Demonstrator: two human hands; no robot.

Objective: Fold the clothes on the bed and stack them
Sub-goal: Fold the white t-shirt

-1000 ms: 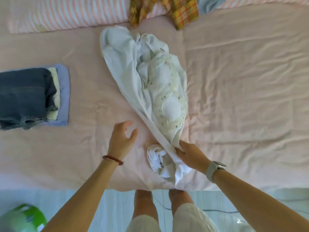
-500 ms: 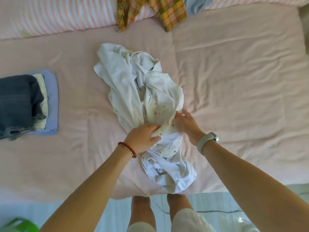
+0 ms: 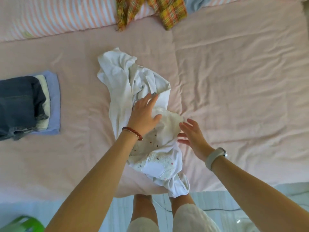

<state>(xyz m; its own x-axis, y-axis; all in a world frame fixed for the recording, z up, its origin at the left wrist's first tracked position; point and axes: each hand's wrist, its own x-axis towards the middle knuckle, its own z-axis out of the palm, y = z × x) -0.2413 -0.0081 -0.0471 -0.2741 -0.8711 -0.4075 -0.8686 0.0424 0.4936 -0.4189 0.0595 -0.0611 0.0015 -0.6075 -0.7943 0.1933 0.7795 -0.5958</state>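
A crumpled white garment with small coloured dots lies in the middle of the pink bed, its lower end hanging over the near edge. My left hand, with a red bead bracelet, rests flat on the garment's middle with fingers spread. My right hand, with a watch on the wrist, hovers open just right of the garment with fingers straight, holding nothing. A folded stack of dark denim, a cream piece and a blue piece sits at the left.
A yellow plaid cloth and a grey-blue cloth lie at the head of the bed by a striped pillow. A green object sits on the floor at lower left. My legs stand at the bed's edge.
Both hands have let go of the white garment. My left hand moved up onto it and lies flat; my right hand opened and drew off to the right.
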